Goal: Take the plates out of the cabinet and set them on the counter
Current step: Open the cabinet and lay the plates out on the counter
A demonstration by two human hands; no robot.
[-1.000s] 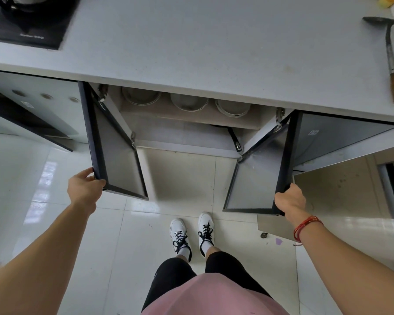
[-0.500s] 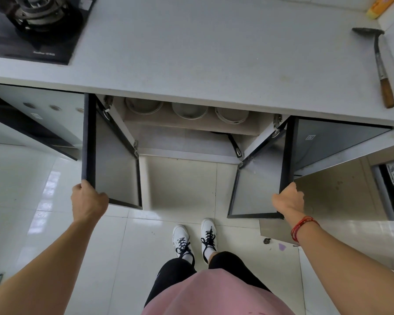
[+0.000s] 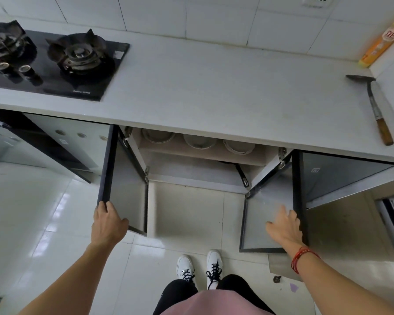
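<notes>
Our left hand grips the grey left door at its lower corner; our right hand rests straight-fingered on the right door. Three round pale plates sit side by side on the open cabinet's upper shelf, under the white counter.

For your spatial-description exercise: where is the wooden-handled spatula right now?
In the head view, the spatula lies on the counter, far right, just in front of the yellow box in the corner.
</notes>
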